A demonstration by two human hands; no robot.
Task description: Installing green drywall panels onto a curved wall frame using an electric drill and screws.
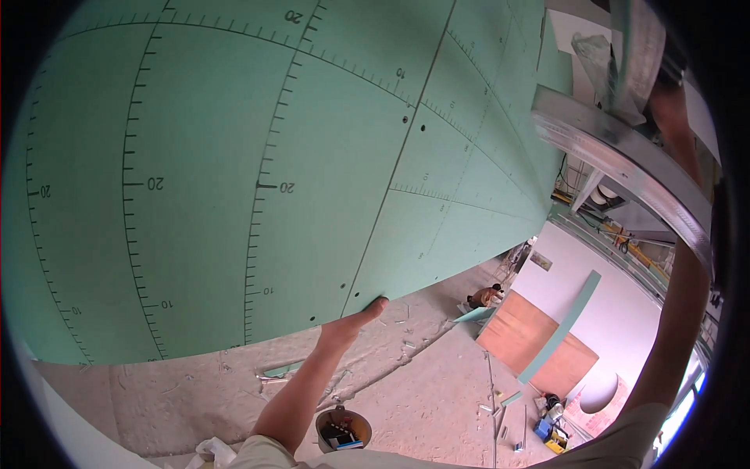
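Note:
A large green plasterboard with printed ruler marks and screw holes spreads above me, crossed by a long seam. At its lower edge, my left hand curls round the rim, closed on it, the fingers mostly hidden behind the board. My right arm is raised along the right side. Up there my right hand is partly out of sight and dim beside a shiny metal profile; its fingers cannot be made out. A crumpled clear plastic piece hangs near that hand.
Below, a bucket holds tools, and a blue-and-yellow toolbox sits on the dusty floor among offcuts. A green strip leans against a brown panel and white wall. Farther off, a person crouches.

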